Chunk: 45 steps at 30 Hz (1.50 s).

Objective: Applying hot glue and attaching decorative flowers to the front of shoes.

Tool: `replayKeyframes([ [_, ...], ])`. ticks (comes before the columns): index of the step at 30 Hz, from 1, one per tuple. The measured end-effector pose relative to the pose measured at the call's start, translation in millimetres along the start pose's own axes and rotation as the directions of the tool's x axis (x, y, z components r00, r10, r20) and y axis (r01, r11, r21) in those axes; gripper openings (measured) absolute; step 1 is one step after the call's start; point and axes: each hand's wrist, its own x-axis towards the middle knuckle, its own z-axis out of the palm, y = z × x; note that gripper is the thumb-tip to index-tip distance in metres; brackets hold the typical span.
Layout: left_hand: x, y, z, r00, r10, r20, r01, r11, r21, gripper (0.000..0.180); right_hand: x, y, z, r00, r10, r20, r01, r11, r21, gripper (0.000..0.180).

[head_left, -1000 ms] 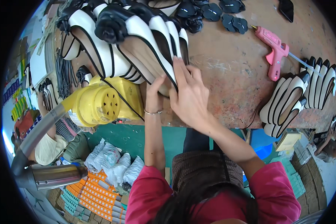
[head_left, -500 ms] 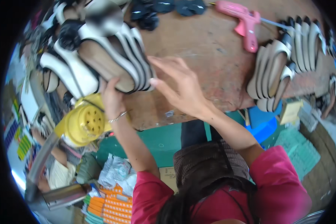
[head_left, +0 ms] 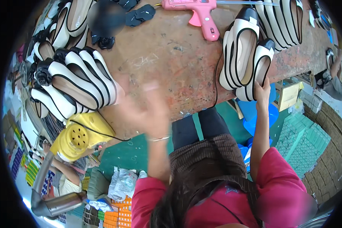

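At a worn brown workbench (head_left: 178,64), the right hand (head_left: 260,91) grasps the heel end of a cream, black-trimmed shoe (head_left: 254,72) at the bench's near edge, beside a matching row of shoes. The left hand (head_left: 150,110) is a blur over the bench between that row and another shoe pile (head_left: 79,83); its fingers cannot be made out. A pink glue gun (head_left: 201,11) lies at the far side.

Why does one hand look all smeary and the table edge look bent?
Head view: the left hand is smeared by motion blur, while the right hand on a cream-and-black shoe is sharp; the fisheye lens curves the workbench edge, and the rim is black.
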Motion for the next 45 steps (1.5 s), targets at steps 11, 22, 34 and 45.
replayKeyframes([
  [11,-98.5,46.6,117.7,0.701,-0.245,0.67,0.3,0.953,0.035,0.039,-48.9,-17.6,-34.8,0.955,-0.292,0.046,0.295,0.946,-0.135,0.026],
  [22,-100.1,-53.3,-22.0,0.931,-0.288,0.223,0.2,0.916,0.349,0.04,-107.4,-24.0,111.5,0.848,-0.313,0.427,0.358,0.933,-0.026,0.018],
  [34,-81.8,-88.6,-14.7,0.733,-0.597,0.325,0.664,0.732,-0.153,0.034,33.3,-102.8,167.7,0.539,-0.837,0.093,0.757,0.433,-0.489,0.069],
  [45,-91.1,-102.1,-7.6,0.709,-0.626,0.324,0.686,0.719,-0.113,0.046,-23.6,-59.9,89.0,0.674,-0.735,0.08,0.73,0.644,-0.229,0.054],
])
